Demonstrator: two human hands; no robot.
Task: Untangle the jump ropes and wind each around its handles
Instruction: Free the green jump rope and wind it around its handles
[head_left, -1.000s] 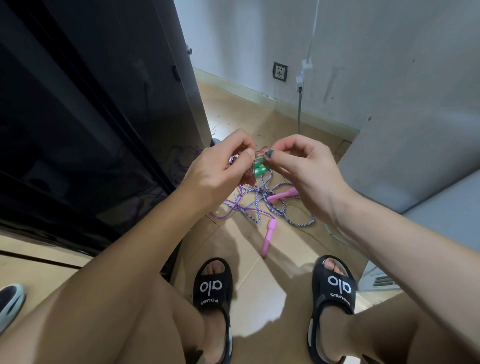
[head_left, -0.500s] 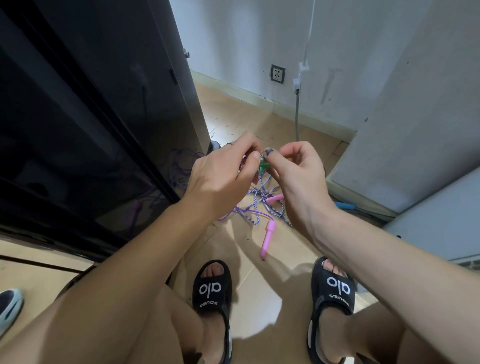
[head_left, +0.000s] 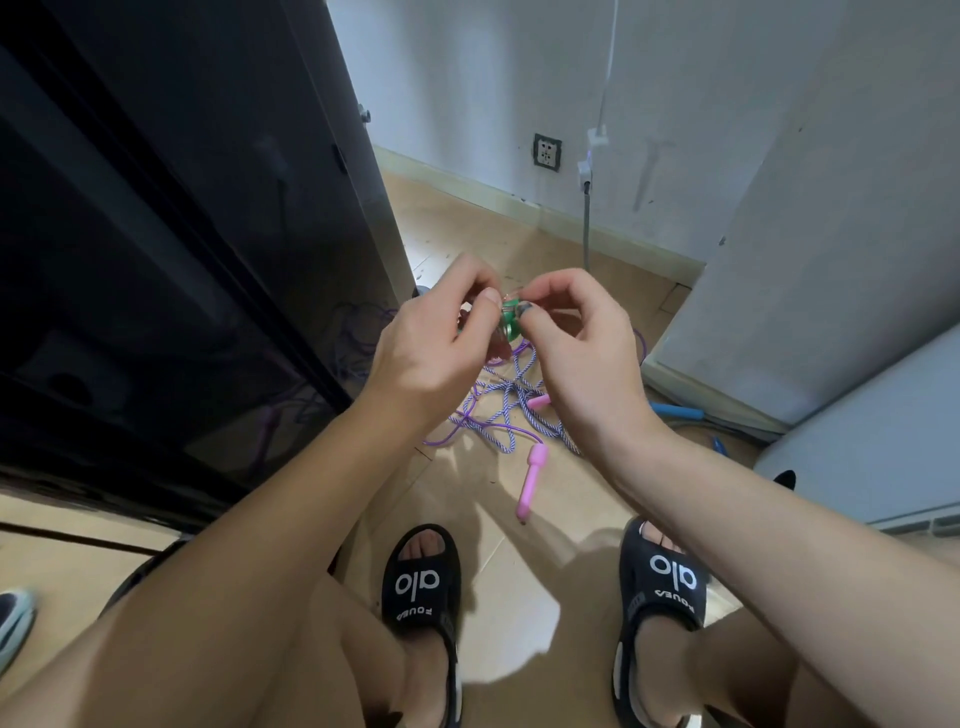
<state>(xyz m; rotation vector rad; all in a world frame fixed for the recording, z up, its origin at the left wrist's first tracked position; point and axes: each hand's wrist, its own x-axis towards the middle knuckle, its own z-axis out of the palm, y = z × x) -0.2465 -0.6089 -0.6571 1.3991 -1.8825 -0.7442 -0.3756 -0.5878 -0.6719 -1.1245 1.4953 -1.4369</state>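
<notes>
Looking down at a tan tiled floor (head_left: 524, 613) in a narrow room: glossy black cabinet (head_left: 171, 249) along the left, white wall (head_left: 467, 78) at the far end with a wall socket (head_left: 547, 151) and a cable (head_left: 587, 223) running down to the baseboard, grey-white panels (head_left: 831, 234) on the right. Two feet in black slides, left one (head_left: 422, 582) and right one (head_left: 670, 577), at the near edge.

Left hand (head_left: 431, 353) and right hand (head_left: 582, 353) meet above the floor at mid-frame, almost touching. Both grips are closed: left thumb and curled fingers pinch a green handle (head_left: 508, 326); right thumb and forefinger pinch at the same green piece from the right side. What exactly the right fingertips hold is too small to tell, rope or handle end.

Tangled purple-and-white ropes (head_left: 506, 415) lie on the floor just beyond the hands, strands trailing left toward the cabinet base. One pink handle (head_left: 532, 480) lies near, between the feet and the tangle; a second pink handle (head_left: 539, 400) pokes out beside the right wrist. Blue handle (head_left: 678, 412) lies on the floor to the right, against the panel base.
</notes>
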